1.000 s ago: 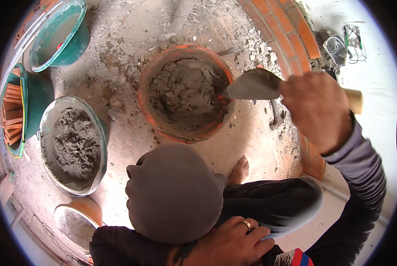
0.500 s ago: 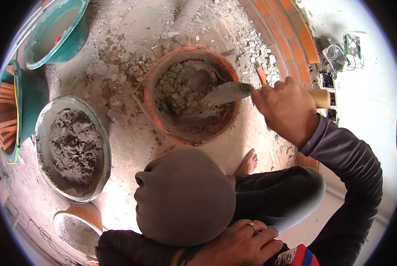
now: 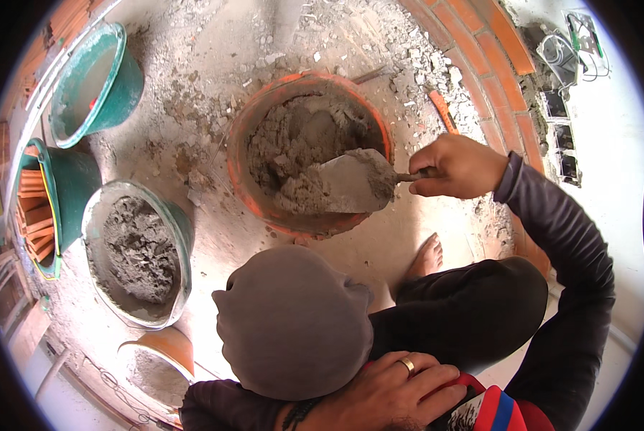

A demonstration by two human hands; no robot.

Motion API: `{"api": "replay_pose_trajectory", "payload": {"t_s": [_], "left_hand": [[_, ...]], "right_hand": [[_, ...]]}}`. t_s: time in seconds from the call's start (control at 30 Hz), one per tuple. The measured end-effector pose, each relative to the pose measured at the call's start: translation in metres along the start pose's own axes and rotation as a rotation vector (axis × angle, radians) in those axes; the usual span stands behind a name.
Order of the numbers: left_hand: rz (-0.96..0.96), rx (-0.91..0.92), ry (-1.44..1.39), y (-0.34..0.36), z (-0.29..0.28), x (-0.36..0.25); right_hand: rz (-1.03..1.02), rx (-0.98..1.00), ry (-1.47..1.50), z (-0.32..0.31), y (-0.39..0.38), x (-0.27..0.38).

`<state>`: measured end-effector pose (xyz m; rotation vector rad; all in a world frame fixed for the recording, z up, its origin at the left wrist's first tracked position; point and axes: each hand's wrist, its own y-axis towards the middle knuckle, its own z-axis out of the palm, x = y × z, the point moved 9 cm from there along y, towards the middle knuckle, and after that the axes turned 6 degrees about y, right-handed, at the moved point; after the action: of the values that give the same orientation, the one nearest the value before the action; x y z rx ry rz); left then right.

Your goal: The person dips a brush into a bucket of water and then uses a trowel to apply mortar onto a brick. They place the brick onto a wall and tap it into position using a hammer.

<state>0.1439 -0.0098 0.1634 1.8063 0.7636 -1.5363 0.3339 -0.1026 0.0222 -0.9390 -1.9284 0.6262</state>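
Note:
My right hand (image 3: 460, 167) grips a trowel (image 3: 361, 179) by its handle, at the right side of an orange-rimmed bucket (image 3: 379, 118). The trowel's blade is over the bucket, its face smeared with grey mortar, its front part against the heap. Wet, lumpy mortar (image 3: 300, 136) fills much of the bucket's inside. My left hand (image 3: 401, 388), with a ring on one finger, lies palm down across my lap, fingers loosely stretched over red and dark cloth. It holds nothing that I can see. My bent knee (image 3: 293, 323) stands between the left hand and the bucket.
Left stand a tub of mortar (image 3: 185, 273), a green bucket of brick pieces (image 3: 74, 194), a green basin (image 3: 113, 90) and an orange-brown bucket (image 3: 171, 348). Rubble (image 3: 437, 68) and an orange-handled tool (image 3: 442, 111) lie by the brick edging (image 3: 505, 65). My bare foot (image 3: 427, 256) is near the bucket.
My right hand has turned the trowel so its broad, mortar-smeared face shows, lower in the bucket. The view has shifted slightly. My left hand stays in my lap.

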Motion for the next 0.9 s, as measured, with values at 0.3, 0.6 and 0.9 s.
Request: {"api": "replay_pose_trajectory", "payload": {"t_s": [0.3,0.6,0.9], "left_hand": [[-0.097,0.211,0.196,0.05,0.044,0.022],[-0.374,0.212,0.441,0.121,0.069,0.042],[-0.477,0.143,0.617,0.151,0.074,0.073]], "right_hand": [[-0.148,-0.45,0.406,-0.002,-0.115,-0.104],[-0.015,-0.579,0.909,0.03,-0.307,-0.265],[0.403,-0.861,0.945,0.057,-0.373,-0.418]]}}
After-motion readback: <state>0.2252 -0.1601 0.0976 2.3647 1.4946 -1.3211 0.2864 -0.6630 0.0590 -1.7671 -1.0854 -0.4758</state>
